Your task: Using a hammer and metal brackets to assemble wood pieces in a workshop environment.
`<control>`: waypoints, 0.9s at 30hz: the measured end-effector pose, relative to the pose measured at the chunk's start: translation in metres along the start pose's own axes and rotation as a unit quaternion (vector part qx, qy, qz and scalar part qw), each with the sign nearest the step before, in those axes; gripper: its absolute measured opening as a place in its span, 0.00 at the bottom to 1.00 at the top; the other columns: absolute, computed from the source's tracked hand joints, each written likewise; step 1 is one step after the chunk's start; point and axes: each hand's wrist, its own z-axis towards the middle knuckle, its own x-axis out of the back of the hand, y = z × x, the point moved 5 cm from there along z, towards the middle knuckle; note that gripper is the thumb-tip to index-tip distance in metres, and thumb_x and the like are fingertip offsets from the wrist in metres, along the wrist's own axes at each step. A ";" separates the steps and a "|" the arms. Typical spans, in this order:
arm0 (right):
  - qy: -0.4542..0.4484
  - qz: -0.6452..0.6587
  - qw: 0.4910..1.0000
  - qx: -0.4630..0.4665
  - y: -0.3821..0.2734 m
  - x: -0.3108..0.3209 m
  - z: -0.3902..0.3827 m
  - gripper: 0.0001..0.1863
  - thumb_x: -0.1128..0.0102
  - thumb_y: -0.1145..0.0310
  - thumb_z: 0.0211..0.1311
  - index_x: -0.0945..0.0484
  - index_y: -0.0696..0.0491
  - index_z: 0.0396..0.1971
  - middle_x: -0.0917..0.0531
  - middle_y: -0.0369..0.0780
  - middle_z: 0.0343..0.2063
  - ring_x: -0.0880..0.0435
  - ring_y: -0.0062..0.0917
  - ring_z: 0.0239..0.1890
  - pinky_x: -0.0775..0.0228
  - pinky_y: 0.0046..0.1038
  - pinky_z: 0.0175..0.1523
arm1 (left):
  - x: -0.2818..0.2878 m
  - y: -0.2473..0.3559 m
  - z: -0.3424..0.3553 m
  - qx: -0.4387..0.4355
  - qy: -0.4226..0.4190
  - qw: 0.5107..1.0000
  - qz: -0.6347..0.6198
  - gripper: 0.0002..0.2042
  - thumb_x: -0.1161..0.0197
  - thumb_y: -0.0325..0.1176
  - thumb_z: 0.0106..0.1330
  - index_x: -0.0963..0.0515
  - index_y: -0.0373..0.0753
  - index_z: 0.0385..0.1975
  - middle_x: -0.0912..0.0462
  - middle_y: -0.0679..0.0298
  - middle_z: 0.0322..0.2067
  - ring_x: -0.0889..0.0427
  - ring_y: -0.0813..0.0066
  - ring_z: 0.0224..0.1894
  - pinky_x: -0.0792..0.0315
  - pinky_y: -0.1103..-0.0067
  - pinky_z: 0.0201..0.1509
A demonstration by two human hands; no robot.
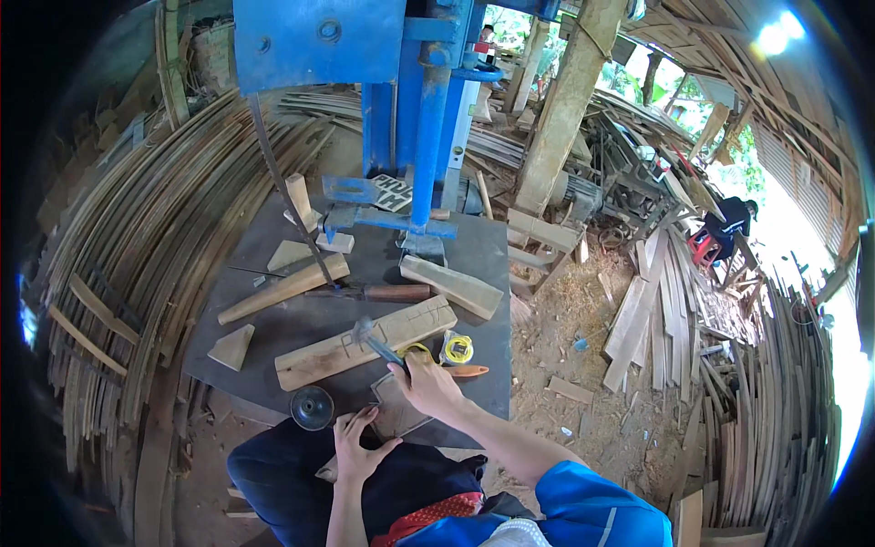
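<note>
My right hand (426, 386) is closed on a long grey tool (383, 348), whose blurred head is over a light wooden block (303, 366) with marks on its top. My left hand (361, 445) is lower, by the near edge of the metal table (482, 343), fingers apart and slightly curled, beside a flat wooden piece (401, 415); whether it touches that piece I cannot tell. A black round dish (312, 407) lies left of the hands. A yellow coiled item (458, 349) and an orange-handled tool (468, 371) lie right of the block.
A blue machine (423, 137) with a band blade rises from the table's back, among wood offcuts (448, 285). Long planks are stacked left (155, 228) and right (775, 392). A wooden post (570, 100) stands behind. A person in dark clothes (725, 228) sits by a red stool at right.
</note>
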 end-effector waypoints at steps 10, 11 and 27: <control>-0.091 -0.034 0.993 0.067 0.006 -0.019 0.019 0.21 0.50 0.54 0.77 0.28 0.60 0.35 0.20 0.56 0.21 0.19 0.58 0.25 0.32 0.55 0.29 | 0.005 -0.011 0.006 0.007 0.005 1.000 0.000 0.34 0.20 0.51 0.47 0.20 0.44 0.56 0.16 0.64 0.54 0.23 0.60 0.54 0.31 0.66 0.63; -0.116 -0.030 0.989 0.088 0.005 -0.022 0.019 0.21 0.50 0.54 0.77 0.28 0.60 0.35 0.20 0.56 0.21 0.19 0.58 0.25 0.32 0.55 0.29 | 0.006 -0.014 0.004 -0.011 -0.001 1.000 -0.009 0.34 0.21 0.51 0.49 0.20 0.44 0.56 0.17 0.65 0.54 0.23 0.60 0.54 0.31 0.66 0.64; -0.225 -0.098 0.969 -0.030 -0.019 -0.002 0.015 0.19 0.51 0.56 0.78 0.25 0.60 0.39 0.19 0.58 0.22 0.18 0.58 0.28 0.32 0.55 0.33 | 0.005 -0.014 -0.005 -0.031 0.010 0.997 -0.072 0.32 0.24 0.52 0.54 0.21 0.45 0.57 0.19 0.65 0.57 0.23 0.62 0.53 0.30 0.67 0.62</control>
